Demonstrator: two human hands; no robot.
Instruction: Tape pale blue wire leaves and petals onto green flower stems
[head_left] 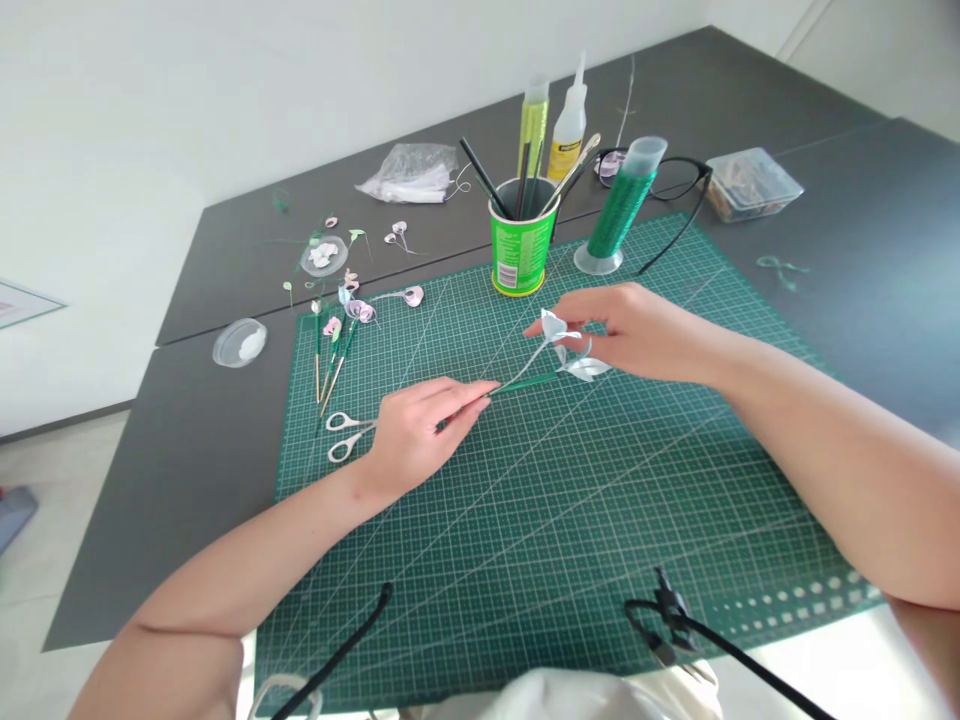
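My left hand is closed, with thumb and forefinger pinching the green-wrapped stem of an artificial flower. A thin pale stem leaves the same pinch and carries a white-blue flower head. Beside it, a second pale flower head with open petals sits at the end of the green stem. My right hand curls over these heads from the right, finger and thumb at the petals; their exact contact is partly hidden. White-handled scissors lie under and left of my left hand, blades hidden.
A green cutting mat covers the dark table. On it stand a green cup of tools and a green thread spool. Small flowers on sticks lie left. Behind are a glue bottle, eyeglasses and a plastic box.
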